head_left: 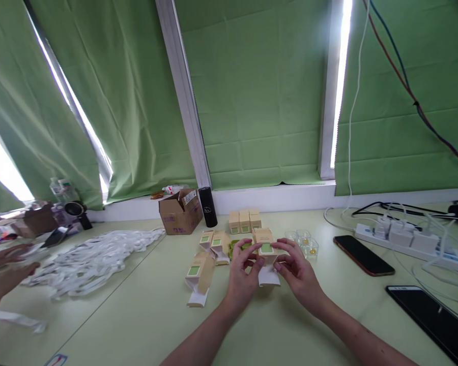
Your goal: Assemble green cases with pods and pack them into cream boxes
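Left hand [242,274] and right hand [299,268] hold one open carton [266,248], with three flapped cartons [204,267] leftward and three cartons behind [245,219].

Cream beige on the held carton [264,235], with a green, white-edged square [266,248] up front and a white flap [269,275] below! Pale yellow-green covers the table [156,320], plain green fills the curtains [259,101], purple print marks the brown cardboard box [175,217], and the straps [99,256] at left are white!
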Motion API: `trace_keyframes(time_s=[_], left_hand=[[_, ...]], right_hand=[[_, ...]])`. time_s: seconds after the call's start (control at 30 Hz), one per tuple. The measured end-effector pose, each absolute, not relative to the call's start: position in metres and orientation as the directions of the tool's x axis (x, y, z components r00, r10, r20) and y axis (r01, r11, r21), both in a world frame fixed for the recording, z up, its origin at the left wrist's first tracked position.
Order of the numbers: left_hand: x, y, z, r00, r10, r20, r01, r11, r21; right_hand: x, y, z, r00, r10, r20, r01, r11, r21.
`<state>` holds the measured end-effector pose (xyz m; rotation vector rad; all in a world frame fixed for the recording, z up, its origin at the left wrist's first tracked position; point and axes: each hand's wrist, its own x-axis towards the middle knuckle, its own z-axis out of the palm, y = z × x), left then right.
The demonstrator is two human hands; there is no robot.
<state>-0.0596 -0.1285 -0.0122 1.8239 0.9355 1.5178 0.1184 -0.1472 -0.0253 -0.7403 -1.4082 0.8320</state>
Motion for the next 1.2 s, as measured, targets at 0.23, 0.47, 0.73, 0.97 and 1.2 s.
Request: trace_keyframes(time_s=[0.23, 0.47, 0.73, 0.97, 1.2], left_hand=[[-0.058, -0.128, -0.013, 0.094, 0.796, 0.598, 0.158, -0.605, 0.781], [-0.056, -0.130, -0.014, 0.086, 0.802, 0.591, 0.157, -0.597, 0.787], [-0.055, -0.129, -0.017, 0.103, 0.819, 0.564, 0.163, -0.573, 0.803], [-0.063, -0.137, -0.009, 0.238, 0.798, 0.554, 0.164, -0.595, 0.787], [-0.067, -0.138, -0.011, 0.423, 0.757, 0.499, 0.155, -0.602, 0.783]], right_hand=[[0.116, -0.144, -0.028, 0.019, 0.865, 0.501, -0.079, 0.501, -0.862], [0.116, -0.142, -0.031, 0.040, 0.880, 0.474, -0.099, 0.475, -0.874], [0.115, -0.141, -0.031, 0.055, 0.882, 0.468, -0.056, 0.471, -0.880], [0.118, -0.140, -0.030, 0.066, 0.881, 0.468, -0.058, 0.472, -0.880], [0.120, -0.140, -0.027, 0.109, 0.877, 0.469, -0.048, 0.476, -0.878]])
